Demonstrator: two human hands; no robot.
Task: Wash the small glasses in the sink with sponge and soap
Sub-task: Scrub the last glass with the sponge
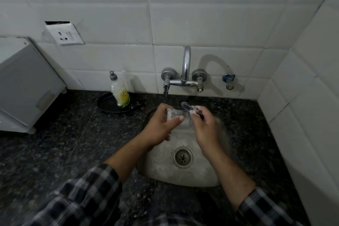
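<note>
- small glass (177, 114): clear, filmed with suds, lying on its side in the air above the back part of the sink (161, 169), in front of the tap (186, 68).
- left hand (161, 126): clamped on the glass from the left, thumb along the near side, fingers curled over the far side.
- right hand (204, 126): at the glass's right end, fingers bunched together and pinching a dark, foamy sponge (197, 113); sponge blurred, shape hard to read; white lather on the fingertips.
- both forearms over the basin, checked sleeves pushed back from the wrists.
- sink: round, steel, dull with water marks, set in a dark speckled counter (64, 143); drain (182, 157) in the middle, below and between the hands.
- soap bottle (120, 93): upright, pump top, yellow-green liquid low in it, standing on a black dish (105, 103) on the counter left of the sink, well apart from the hands.
- wall: white tiles; a socket (64, 35) upper left; a small valve (229, 81) right of the tap.
- grey box (27, 82) on the counter at far left.
</note>
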